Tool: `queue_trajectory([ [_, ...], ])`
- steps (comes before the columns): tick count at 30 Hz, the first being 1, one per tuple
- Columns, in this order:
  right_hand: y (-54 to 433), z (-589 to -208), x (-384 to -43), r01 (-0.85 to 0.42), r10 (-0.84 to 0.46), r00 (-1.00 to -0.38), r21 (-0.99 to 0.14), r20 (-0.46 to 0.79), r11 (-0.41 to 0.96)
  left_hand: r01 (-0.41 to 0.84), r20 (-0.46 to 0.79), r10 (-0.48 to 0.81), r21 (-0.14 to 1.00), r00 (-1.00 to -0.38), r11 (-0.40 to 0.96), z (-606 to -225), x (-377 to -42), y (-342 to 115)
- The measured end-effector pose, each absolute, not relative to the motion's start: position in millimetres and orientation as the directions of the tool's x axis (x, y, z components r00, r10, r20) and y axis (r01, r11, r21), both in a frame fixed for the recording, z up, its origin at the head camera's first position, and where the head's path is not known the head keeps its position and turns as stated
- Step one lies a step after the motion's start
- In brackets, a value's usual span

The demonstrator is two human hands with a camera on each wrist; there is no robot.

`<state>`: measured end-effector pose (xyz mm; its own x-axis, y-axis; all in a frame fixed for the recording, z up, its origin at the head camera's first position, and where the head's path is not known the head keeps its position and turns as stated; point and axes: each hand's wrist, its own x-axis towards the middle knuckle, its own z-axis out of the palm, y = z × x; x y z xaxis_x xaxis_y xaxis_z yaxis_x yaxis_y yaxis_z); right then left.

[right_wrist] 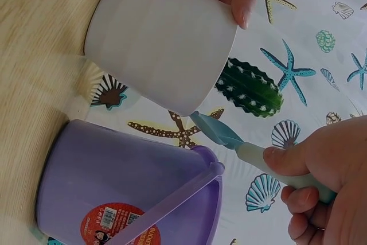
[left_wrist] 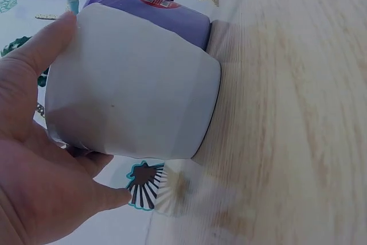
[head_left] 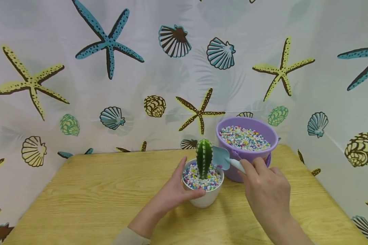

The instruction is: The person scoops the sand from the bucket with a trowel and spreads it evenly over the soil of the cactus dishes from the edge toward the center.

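A white flower pot (head_left: 206, 200) stands upright on the table, filled with small multicoloured pebbles (head_left: 199, 181) around a green ribbed cactus (head_left: 204, 158). My left hand (head_left: 175, 191) holds the pot from its left side, thumb along the front of the rim and fingers spread toward the back. In my right hand (head_left: 265, 187) is the pale handle of a small light-blue shovel (head_left: 221, 157). Its blade tilts down at the pot's right rim, beside the cactus, with a few pebbles at its lower edge. The right wrist view shows the shovel's tip (right_wrist: 200, 120) right at the rim.
Close behind the pot on the right stands a purple bucket (head_left: 271, 134) full of the same pebbles (head_left: 243, 137). Its handle (right_wrist: 172, 202) hangs down over a red label (right_wrist: 100, 219). The wooden table (head_left: 104, 197) backs onto a curtain (head_left: 135, 78) printed with starfish and shells.
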<state>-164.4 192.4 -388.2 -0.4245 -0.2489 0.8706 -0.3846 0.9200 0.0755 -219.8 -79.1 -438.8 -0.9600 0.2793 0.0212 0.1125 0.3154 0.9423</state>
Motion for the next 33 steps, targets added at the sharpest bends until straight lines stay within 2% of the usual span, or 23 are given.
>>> queue_trajectory([
  [6,190.8,-388.4,-166.0,-0.384,-0.253,-0.403,0.089,0.88,0.919,0.142,0.043,0.245,0.906,-0.968,0.399,-439.9,-223.7,-74.5],
  [10,190.1,-389.3,-166.3,-0.36,-0.252,-0.413,0.097,0.875,0.928,0.141,0.034,0.244,0.889,-0.969,0.435,-440.1,-226.5,-73.4],
  [22,192.3,-389.8,-166.0,-0.348,-0.242,-0.418,0.091,0.876,0.933,0.176,0.061,0.347,0.934,-0.936,0.311,-440.0,-231.5,-80.7],
  [28,199.3,-387.6,-165.2,-0.328,-0.202,-0.43,0.057,0.88,0.943,0.192,0.057,0.352,0.912,-0.934,0.363,-441.5,-232.6,-80.8],
  [31,201.8,-384.2,-167.1,-0.326,-0.208,-0.412,0.069,0.887,0.943,0.204,0.062,0.354,0.903,-0.933,0.379,-442.1,-233.0,-81.4],
  [33,202.7,-381.3,-169.5,-0.332,-0.208,-0.378,0.077,0.902,0.94,0.209,0.068,0.355,0.902,-0.933,0.378,-442.4,-233.7,-81.5],
])
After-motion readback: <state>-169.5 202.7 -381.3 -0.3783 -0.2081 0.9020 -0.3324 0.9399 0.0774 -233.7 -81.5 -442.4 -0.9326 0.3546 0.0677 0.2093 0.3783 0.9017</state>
